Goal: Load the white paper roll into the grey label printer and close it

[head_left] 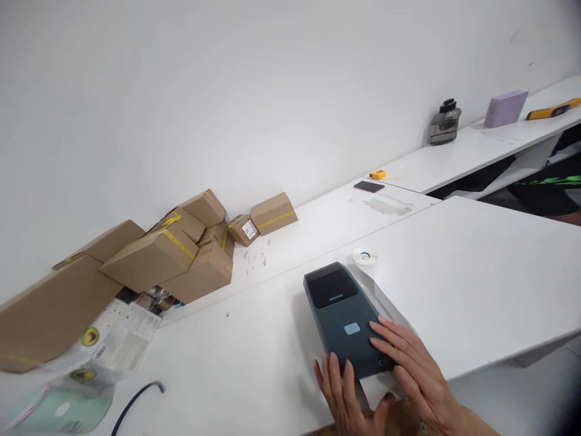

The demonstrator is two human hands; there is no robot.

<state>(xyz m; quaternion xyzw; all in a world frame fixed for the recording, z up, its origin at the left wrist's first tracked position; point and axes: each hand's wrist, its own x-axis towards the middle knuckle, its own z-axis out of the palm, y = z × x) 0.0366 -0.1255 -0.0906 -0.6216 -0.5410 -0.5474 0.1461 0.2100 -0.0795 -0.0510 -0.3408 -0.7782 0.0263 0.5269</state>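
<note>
A dark grey label printer (342, 315) lies on the white table (476, 272), with white label paper (385, 303) running along its right side. My right hand (415, 369) rests on the printer's near right corner, fingers stretched flat. My left hand (347, 393) sits at the printer's near edge, fingers extended and touching it. A small white label roll (364, 257) lies just beyond the printer. Neither hand holds anything.
Several taped cardboard boxes (181, 248) are piled against the wall at left, with plastic bags (91, 363) and a black cable (136, 396) in front. A phone (368, 186), yellow tape measure (377, 174), grey appliance (445, 123) and purple box (505, 108) sit on farther tables.
</note>
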